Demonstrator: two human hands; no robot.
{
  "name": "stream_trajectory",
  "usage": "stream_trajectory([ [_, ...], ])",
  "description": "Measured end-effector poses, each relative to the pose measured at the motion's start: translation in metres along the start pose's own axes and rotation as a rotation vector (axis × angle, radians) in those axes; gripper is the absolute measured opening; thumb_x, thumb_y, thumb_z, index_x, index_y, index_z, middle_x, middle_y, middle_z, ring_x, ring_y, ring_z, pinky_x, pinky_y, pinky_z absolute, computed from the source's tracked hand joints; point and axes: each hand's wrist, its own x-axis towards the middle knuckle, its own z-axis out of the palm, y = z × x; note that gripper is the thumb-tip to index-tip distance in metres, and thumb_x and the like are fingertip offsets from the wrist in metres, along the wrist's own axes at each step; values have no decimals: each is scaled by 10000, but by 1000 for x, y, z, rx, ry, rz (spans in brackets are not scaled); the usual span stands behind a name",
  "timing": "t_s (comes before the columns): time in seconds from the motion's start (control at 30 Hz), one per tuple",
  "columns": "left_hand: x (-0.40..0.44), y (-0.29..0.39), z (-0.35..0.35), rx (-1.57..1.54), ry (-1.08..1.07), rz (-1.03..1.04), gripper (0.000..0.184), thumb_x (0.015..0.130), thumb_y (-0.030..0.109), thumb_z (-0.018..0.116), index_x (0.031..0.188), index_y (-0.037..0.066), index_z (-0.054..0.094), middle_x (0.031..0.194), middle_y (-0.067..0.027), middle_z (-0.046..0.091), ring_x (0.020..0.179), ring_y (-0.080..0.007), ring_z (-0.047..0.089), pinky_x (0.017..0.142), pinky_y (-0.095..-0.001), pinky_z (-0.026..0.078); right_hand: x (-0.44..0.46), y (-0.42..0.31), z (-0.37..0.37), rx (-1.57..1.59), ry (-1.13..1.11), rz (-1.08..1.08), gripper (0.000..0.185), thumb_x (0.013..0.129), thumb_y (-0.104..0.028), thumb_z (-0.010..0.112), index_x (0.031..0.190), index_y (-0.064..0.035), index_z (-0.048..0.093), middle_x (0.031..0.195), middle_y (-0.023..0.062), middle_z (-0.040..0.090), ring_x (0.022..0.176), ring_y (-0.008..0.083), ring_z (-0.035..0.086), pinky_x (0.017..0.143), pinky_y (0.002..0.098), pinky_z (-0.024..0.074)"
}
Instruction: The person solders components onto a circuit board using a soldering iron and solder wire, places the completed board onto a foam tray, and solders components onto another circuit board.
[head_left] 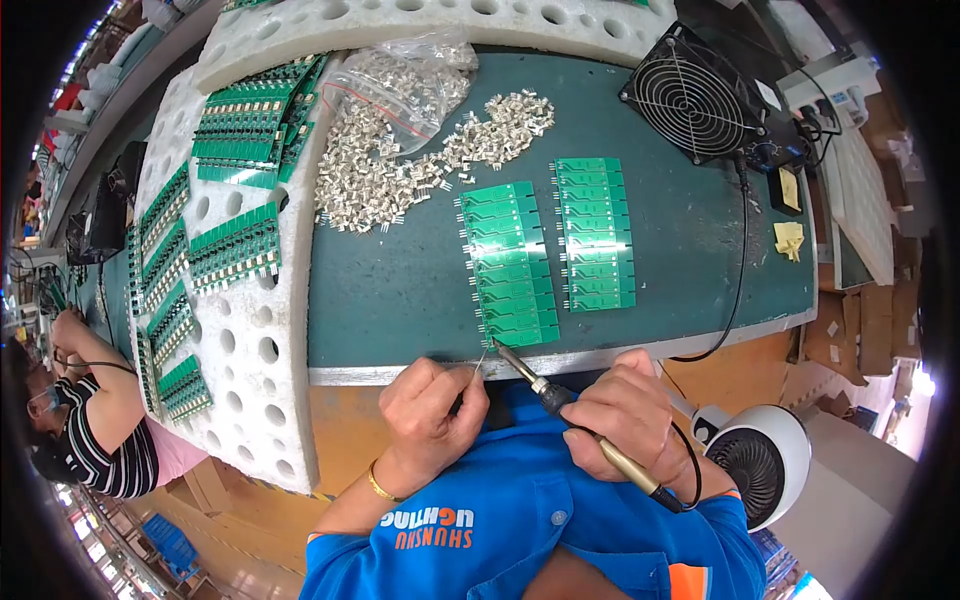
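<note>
My right hand [628, 419] is closed around a soldering iron [541, 388], whose tip reaches the lower left corner of a green circuit board panel [508, 262]. Pinched in my left hand [432, 415] is a thin strand of solder wire [479, 364], its end close to the iron's tip. Small white connectors with pins line that panel's left edge. Beside it, to the right, lies a second green circuit board panel [596, 235], apart from both hands.
Loose white connectors [372, 180] and a plastic bag [425, 90] of them lie behind. White foam [255, 340] at left holds several boards [240, 130]. A fan [690, 95] stands back right, a round fan [760, 465] lower right. Another person [105, 420] sits at far left.
</note>
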Motion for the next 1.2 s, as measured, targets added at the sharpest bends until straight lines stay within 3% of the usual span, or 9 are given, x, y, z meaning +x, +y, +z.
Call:
stream_trajectory([
  [0.33, -2, -4, 5, 14, -1, 59, 115, 662, -20, 747, 721, 42, 670, 591, -61, 510, 494, -197, 514, 444, -320, 393, 2, -2, -2, 2, -30, 10, 292, 663, -108, 784, 926, -75, 662, 713, 15, 612, 597, 177, 572, 648, 339, 402],
  [0.7, -2, -5, 4, 46, -29, 80, 122, 661, -29, 747, 731, 45, 679, 609, -61, 538, 507, -192, 529, 456, -311, 407, 3, -2, -1, -9, -31, 9, 276, 673, -114, 780, 919, -75, 662, 705, 14, 608, 591, 177, 570, 647, 339, 400],
  [1.2, -2, -7, 7, 13, 4, 114, 128, 639, -2, 747, 682, 50, 638, 586, -56, 471, 470, -205, 504, 424, -329, 380, 0, -6, -3, -18, -55, 15, 269, 701, -164, 796, 923, -80, 669, 717, 15, 608, 600, 182, 578, 624, 329, 402],
])
